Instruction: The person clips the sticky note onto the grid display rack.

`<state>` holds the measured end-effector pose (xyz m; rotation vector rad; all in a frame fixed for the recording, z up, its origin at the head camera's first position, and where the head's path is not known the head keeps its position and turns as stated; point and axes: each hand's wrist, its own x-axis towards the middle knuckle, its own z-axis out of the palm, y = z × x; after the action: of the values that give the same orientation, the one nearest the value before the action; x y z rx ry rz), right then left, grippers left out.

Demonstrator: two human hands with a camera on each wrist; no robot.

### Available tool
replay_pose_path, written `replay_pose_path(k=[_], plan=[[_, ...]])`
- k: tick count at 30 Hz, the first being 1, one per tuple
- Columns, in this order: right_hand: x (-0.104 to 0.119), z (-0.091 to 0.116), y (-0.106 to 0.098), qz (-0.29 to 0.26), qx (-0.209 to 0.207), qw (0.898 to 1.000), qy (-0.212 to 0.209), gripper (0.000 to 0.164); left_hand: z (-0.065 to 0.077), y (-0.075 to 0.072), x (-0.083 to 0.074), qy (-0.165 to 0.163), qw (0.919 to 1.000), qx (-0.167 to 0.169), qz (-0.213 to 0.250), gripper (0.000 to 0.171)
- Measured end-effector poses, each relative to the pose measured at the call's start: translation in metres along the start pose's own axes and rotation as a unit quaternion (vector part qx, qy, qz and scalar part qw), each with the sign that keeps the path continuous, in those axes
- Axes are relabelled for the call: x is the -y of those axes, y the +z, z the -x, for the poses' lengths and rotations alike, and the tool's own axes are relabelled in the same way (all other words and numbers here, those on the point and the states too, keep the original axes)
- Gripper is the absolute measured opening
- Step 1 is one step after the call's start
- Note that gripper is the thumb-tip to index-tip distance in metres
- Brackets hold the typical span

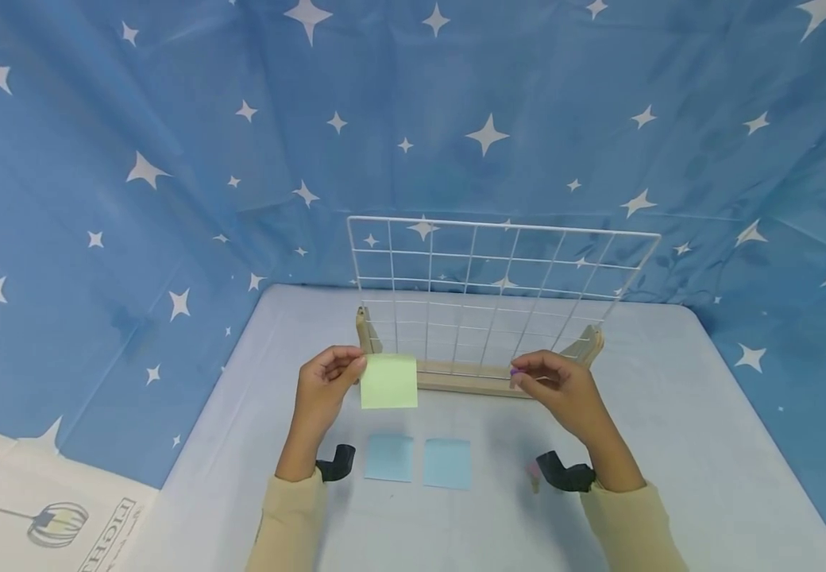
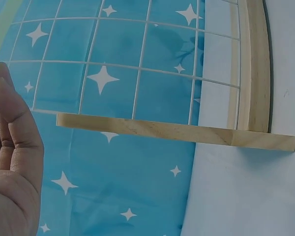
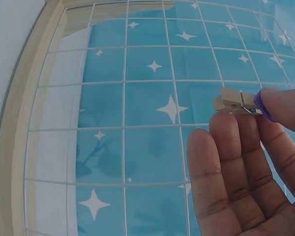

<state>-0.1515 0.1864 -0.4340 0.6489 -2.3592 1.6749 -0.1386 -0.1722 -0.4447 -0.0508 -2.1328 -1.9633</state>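
Beige-sleeved, your left hand (image 1: 323, 385) has thumb and fingers pinched on the upper left corner of a pale green note (image 1: 389, 383), up in front; nearer you, two blue notes (image 1: 447, 463) lie side by side on the table (image 1: 420, 528). Behind runs the white wire grid (image 1: 466, 284), and over rightward your right hand (image 1: 559, 385) clamps a purple-ended wooden clothespin (image 3: 231, 102) between thumb and fingers.

the left wrist view chops the left hand (image 2: 14, 162), leaves a sliver of green note (image 2: 1, 33); from the head, the right hand (image 1: 554, 387) mostly hides the clothespin (image 3: 232, 101), and a pinkish thing (image 1: 534, 474) blurs!
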Motion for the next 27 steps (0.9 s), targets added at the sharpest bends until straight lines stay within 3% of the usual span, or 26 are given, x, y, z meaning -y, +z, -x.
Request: replay_pose_path(k=[27], plan=[[0.007,-0.016,0.006,0.001,0.013,1.0,0.008,0.013,-0.008,-0.002,-0.008,0.017,0.9998,0.006,-0.001,0.019]])
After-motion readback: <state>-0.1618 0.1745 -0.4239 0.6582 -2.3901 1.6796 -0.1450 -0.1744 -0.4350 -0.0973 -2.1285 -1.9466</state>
